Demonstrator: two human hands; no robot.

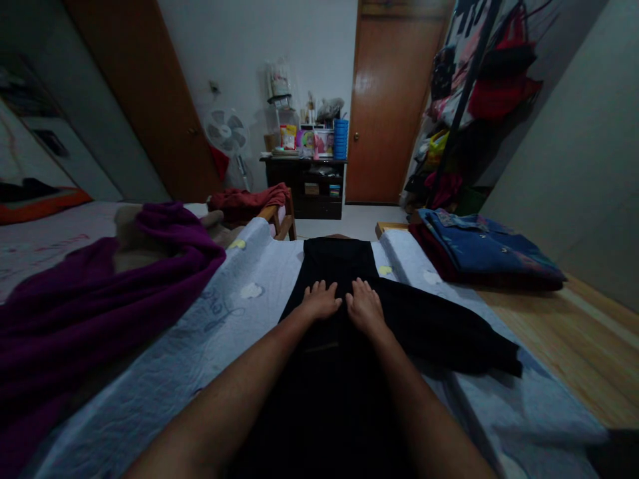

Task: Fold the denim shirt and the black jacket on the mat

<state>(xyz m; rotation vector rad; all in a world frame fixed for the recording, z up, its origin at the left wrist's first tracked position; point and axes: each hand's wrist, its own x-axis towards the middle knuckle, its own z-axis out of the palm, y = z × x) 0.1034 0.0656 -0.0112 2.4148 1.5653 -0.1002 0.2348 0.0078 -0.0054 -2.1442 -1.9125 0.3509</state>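
Observation:
A black long-sleeved garment (344, 256) lies spread on a pale blue-grey sheet, with one sleeve (444, 322) stretched out to the right. On its upper part my left hand (320, 303) rests palm down, fingers apart. Just to the right, my right hand (364, 305) lies flat on the same black cloth, its fingers stretched forward. Neither hand grips anything. The garment's near part merges into the dark between my forearms, so its lower edge cannot be made out.
To the left a purple cloth (190, 259) lies heaped. Folded clothes with a blue denim piece (489, 243) on top sit at the right, beside a wooden surface (559, 332). Farther back are a fan (227, 132), a dark cabinet (279, 176) and a wooden door (394, 100).

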